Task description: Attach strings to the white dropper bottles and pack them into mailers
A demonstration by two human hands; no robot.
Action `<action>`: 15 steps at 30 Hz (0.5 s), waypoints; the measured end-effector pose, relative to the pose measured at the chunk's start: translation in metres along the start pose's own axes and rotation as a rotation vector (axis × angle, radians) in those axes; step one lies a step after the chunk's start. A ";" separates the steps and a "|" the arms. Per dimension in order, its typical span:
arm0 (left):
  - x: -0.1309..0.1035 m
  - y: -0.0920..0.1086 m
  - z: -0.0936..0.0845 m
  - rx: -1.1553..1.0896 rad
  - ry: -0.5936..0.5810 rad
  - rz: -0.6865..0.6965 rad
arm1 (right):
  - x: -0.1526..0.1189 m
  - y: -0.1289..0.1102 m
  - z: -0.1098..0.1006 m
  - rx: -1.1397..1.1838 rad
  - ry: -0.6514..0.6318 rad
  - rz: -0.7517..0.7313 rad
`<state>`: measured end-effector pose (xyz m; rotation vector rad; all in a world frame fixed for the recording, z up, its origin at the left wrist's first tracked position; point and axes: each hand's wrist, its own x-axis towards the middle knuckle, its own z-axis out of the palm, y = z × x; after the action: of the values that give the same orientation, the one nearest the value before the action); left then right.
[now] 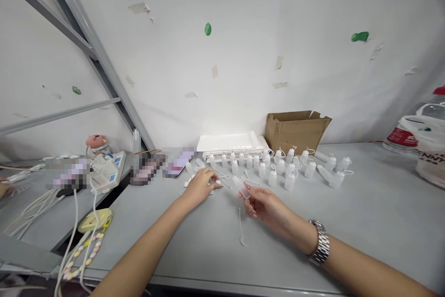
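Observation:
My right hand point(263, 205), with a metal watch at the wrist, holds a small translucent white bottle point(241, 186) tilted above the grey table point(365, 213); a thin cap strap with a ring end point(242, 236) hangs down from it. My left hand point(201, 185) rests palm down on the table among small white caps point(189, 181) and loose pieces, its fingers curled over them. What it grips, if anything, is hidden. Behind both hands stand several small white bottles point(271, 167), some upright, some lying on their sides.
An open cardboard box point(295, 131) and a stack of white flat bags point(231, 143) stand against the wall. At the right are a plastic bag point(429, 148) and a water bottle. To the left lie a phone, cables, a power strip point(107, 172) and a small figurine.

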<state>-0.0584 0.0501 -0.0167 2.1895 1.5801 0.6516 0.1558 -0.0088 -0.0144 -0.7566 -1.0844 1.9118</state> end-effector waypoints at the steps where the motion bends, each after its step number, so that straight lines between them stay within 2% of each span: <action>1: 0.000 -0.001 0.000 -0.013 0.006 -0.002 | 0.000 -0.001 0.000 -0.002 0.000 0.000; 9: 0.001 -0.004 -0.004 -0.218 0.131 -0.026 | -0.002 -0.002 0.001 -0.003 0.006 -0.005; 12: 0.000 0.002 -0.007 -0.365 0.153 -0.040 | -0.002 -0.002 0.000 -0.016 0.006 -0.017; 15: -0.005 0.014 -0.007 -0.573 0.126 -0.033 | 0.000 -0.001 -0.001 -0.077 0.025 -0.028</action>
<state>-0.0527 0.0416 -0.0045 1.7198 1.2737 1.0923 0.1568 -0.0086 -0.0138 -0.8014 -1.1528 1.8411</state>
